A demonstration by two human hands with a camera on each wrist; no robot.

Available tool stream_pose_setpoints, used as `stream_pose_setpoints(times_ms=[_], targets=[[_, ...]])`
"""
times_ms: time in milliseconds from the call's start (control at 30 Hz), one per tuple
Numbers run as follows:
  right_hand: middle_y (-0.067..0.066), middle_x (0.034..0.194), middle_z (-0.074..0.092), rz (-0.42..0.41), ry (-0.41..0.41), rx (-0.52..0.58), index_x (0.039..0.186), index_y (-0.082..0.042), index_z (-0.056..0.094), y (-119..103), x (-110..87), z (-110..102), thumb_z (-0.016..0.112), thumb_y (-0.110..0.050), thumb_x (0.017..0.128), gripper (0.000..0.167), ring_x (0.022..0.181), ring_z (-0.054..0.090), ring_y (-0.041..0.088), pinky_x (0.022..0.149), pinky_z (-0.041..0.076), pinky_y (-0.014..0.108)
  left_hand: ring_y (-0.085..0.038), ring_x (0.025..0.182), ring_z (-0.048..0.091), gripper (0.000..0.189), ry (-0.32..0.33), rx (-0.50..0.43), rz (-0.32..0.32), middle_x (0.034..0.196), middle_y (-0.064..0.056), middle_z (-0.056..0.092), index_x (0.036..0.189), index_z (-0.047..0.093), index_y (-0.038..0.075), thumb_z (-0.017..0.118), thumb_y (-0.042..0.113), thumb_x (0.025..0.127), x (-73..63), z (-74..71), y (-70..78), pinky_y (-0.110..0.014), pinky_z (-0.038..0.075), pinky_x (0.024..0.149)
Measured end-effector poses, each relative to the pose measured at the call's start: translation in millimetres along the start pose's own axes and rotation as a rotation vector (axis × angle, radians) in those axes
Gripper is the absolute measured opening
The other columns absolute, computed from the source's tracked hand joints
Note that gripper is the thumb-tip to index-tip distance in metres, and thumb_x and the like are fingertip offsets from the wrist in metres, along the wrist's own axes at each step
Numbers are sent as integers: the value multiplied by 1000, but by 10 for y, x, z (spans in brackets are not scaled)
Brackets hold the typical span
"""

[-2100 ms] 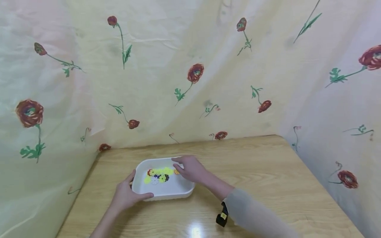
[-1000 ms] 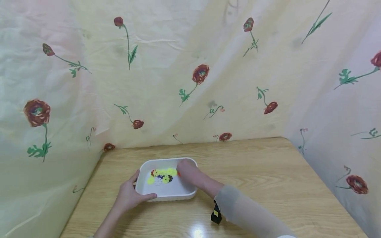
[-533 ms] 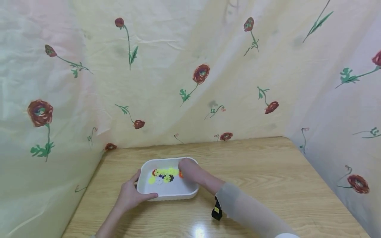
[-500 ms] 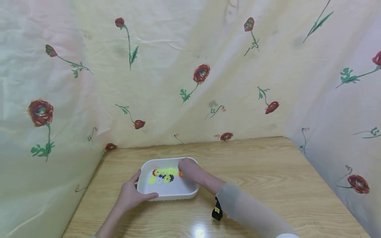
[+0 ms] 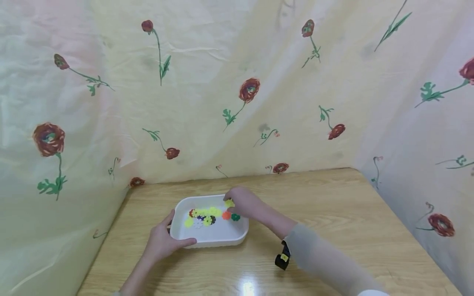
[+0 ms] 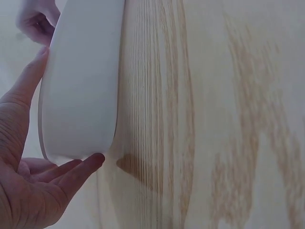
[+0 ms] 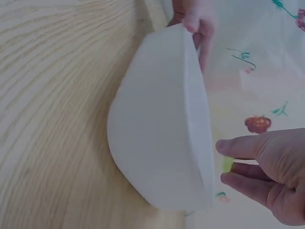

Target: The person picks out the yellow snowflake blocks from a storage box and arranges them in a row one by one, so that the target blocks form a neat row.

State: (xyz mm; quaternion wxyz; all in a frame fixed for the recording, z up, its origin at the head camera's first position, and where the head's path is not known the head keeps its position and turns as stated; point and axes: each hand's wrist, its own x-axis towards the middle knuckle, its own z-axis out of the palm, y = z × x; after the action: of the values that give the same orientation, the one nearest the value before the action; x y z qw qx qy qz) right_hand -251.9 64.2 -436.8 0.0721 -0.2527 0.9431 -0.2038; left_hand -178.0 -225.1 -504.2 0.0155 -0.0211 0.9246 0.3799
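A white, rounded plastic tray (image 5: 207, 241) stands on the wooden table. My left hand (image 5: 161, 240) grips its left front corner, thumb over the front rim and fingers against the side wall; the left wrist view shows those fingertips (image 6: 97, 160) at the wall. Inside lies a cluster of small flower-shaped discs, among them a white disc (image 5: 198, 223) and a yellow disc (image 5: 189, 222). Above the tray's right back corner my right hand (image 5: 244, 203) pinches a yellow disc (image 7: 228, 164) between thumb and fingers. Below it lie an orange disc (image 5: 226, 215) and a green disc (image 5: 235, 217).
The wooden table (image 5: 314, 213) extends right of the tray and in front of it. A flower-patterned cloth (image 5: 200, 107) hangs behind the table and along both sides. A black strap (image 5: 282, 259) hangs at the right wrist.
My right hand has risen from inside the tray's right side, with a yellow disc now visible in its fingers. The orange and green discs are uncovered. My left hand keeps its grip.
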Motion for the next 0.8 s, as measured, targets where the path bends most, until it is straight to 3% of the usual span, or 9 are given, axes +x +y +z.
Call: stream_pose_setpoints(times_ms=[167,400,633,800], targets=[[13,115,79,-49,90,24,122,-2,78,119,-136,-183,86,-14,90,35,96,74,23,83,63,34,-40,131,63,134,-2,-1,0,155,-29,54,165,31,-2,101,53,64,0,5,18,-45,60,100],[13,107,81,-90,213,-6,115,-3,81,361,-296,-341,88,-14,88,29,88,74,23,75,62,29,-40,132,62,135,-9,-5,-9,156,-29,53,166,29,-1,101,54,65,8,-7,8,-44,60,100],[12,99,78,-78,229,3,114,-1,81,524,-437,-378,88,-13,88,29,82,72,21,68,57,22,-43,134,61,135,-8,-21,-13,158,-30,51,166,29,-1,101,52,65,-5,-8,-16,-46,59,101],[11,100,78,-33,222,-1,114,-2,82,591,-505,-370,87,-13,88,29,83,71,21,68,57,24,-42,134,60,136,-13,-26,-18,159,-30,50,166,28,0,101,53,65,5,-2,-28,-49,58,103]])
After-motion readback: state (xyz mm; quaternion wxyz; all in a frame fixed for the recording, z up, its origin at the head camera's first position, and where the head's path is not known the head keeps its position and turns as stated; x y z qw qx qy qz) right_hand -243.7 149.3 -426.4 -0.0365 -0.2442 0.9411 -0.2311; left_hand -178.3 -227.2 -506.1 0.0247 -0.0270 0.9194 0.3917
